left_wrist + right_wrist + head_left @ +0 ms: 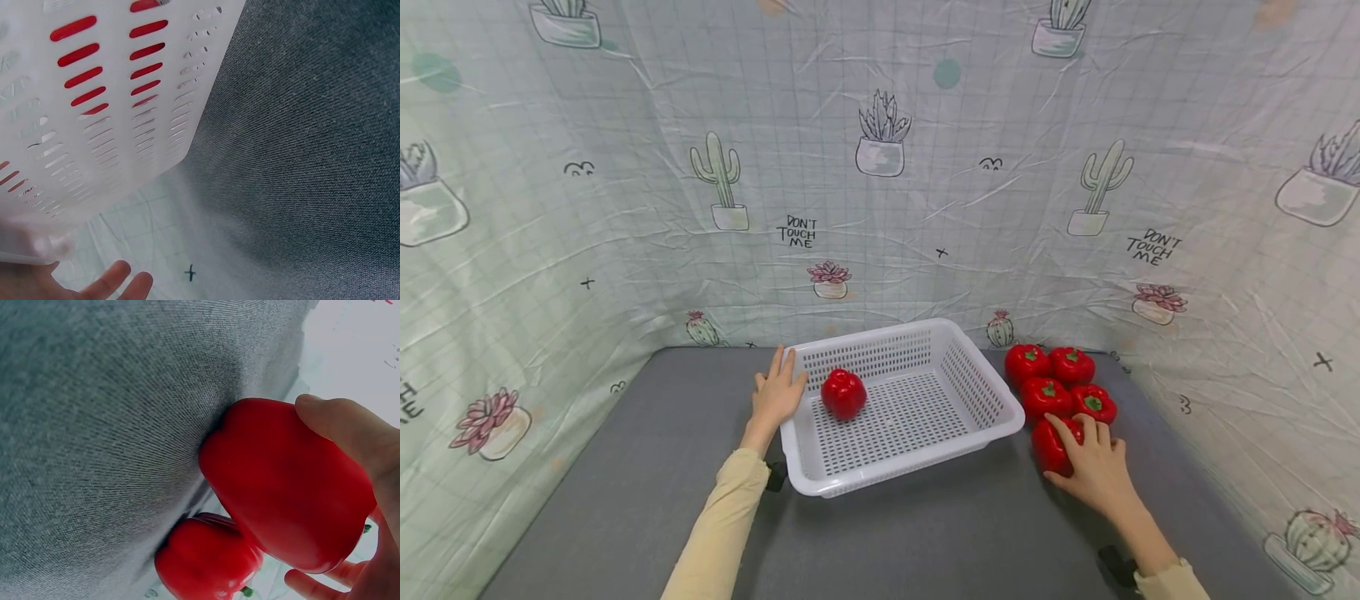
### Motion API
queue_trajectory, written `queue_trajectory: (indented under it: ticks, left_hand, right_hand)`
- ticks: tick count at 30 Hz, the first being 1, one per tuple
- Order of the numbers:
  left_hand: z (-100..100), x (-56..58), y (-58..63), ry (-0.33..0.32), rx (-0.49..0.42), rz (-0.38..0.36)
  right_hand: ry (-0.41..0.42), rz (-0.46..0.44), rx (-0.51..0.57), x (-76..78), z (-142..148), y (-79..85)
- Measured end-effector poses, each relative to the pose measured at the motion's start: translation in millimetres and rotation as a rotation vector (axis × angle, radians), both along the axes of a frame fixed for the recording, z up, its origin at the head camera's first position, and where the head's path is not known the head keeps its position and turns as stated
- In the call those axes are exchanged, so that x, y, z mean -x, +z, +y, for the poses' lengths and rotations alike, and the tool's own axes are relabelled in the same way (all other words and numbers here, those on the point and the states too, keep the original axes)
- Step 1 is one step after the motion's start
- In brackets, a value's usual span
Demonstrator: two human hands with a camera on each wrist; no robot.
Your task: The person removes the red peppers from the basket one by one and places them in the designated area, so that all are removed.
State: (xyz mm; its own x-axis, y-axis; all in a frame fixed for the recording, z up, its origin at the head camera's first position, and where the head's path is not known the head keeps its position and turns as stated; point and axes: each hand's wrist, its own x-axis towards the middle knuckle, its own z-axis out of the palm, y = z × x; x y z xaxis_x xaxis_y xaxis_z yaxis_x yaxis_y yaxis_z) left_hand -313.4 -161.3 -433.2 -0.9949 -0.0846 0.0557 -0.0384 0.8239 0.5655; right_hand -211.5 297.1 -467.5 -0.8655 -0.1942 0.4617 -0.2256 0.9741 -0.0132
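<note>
A white perforated plastic basket (891,479) stands at a slant on the table. My left hand (778,396) rests on its left rim with the fingers spread and fairly straight; the left wrist view shows the fingertips (115,275) beyond the basket wall (125,119). Inside, toward the left end, lies one red bell pepper (843,395). To the right of the basket, my right hand (1097,467) grips another red bell pepper (287,481), thumb on one side and fingers on the other. This pepper is the nearest of the group, and the hand covers part of it.
Several more red bell peppers (1047,398) stand close together just beyond the right hand, most with green stems up. The grey cloth-covered table (910,542) meets a printed curtain (880,250) at the back and sides.
</note>
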Motion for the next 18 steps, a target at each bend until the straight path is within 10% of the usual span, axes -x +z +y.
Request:
queue_trajectory:
  ticks: [18]
  left_hand:
    - [-0.2,2.1,-0.7,0.009,0.007,-0.006]
  right_hand:
    - [-0.033,-0.004,-0.007,-0.3,0.7,-1.8]
